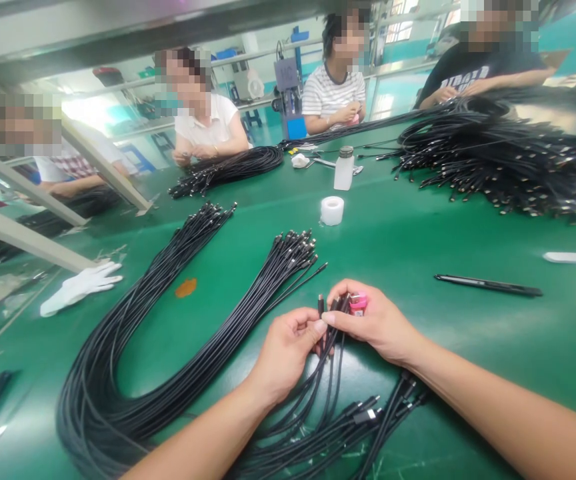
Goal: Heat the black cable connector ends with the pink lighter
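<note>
My left hand [291, 347] pinches a black cable near its plug [321, 305], which points upward. Close against it, my right hand [371, 320] is closed around several black cable ends, its thumb meeting the left fingertips. A small pink object [358, 303] sits among the right fingers; its kind is unclear. Cables from both hands hang to the green table. On the left, a big bundle of black cables [88, 387] lies in a U shape, plug ends pointing away from me. More loose cable ends [368, 413] lie beneath my forearms.
A black pen [488, 285] and a white oval piece [566, 257] lie to the right. Beyond are a white tape roll [332, 211], a white bottle [344, 170] and a large cable heap [498, 153]. A white glove [81, 287] lies left. Several people sit across the table.
</note>
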`<state>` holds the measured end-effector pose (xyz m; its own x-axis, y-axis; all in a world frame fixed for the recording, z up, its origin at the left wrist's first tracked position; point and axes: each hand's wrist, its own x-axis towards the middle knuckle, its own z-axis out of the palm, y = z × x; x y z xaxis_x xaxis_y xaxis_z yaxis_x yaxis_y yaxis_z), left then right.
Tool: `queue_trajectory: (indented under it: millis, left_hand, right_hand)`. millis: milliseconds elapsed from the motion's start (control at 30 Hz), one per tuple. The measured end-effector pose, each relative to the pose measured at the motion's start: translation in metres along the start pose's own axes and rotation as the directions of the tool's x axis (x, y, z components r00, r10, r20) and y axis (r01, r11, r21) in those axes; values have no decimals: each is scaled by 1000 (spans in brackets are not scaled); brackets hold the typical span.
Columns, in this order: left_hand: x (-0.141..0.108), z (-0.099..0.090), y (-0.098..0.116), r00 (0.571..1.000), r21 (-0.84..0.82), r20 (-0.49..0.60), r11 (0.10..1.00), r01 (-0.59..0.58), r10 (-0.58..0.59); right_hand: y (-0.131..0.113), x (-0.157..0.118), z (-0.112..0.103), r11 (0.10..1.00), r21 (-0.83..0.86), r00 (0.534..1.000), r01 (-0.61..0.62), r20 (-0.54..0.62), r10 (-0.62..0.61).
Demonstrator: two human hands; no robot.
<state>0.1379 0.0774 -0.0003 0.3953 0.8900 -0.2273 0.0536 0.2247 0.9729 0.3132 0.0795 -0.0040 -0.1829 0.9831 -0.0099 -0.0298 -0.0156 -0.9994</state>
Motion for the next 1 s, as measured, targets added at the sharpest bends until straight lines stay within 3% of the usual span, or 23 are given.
queue_trajectory:
  millis: [300,400,500,633,867,1000]
  left_hand:
    - [0,-3,-1,999,106,36,994,-41,37]
    - [0,-2,0,998,123,48,991,-49,44]
    - [-2,0,2,993,141,118,990,-21,5]
    - [-4,2,2,981,175,179,984,42,-73]
    - [-4,2,1,982,213,166,976,54,-90]
    - [-4,2,0,982,223,167,973,51,-89]
  right_hand:
    - [-2,-2,1,1000,-18,1000,-14,6,14]
    - [-8,0,-7,973,-205,993,108,-16,-114]
    - [-14,3,-20,867,-428,956,255,-21,-292]
    - [-17,6,-33,763,-566,912,310,-50,-408]
    - [-17,3,-31,791,-490,930,366,208,-302]
    - [-17,2,-28,758,-519,917,395,266,-296]
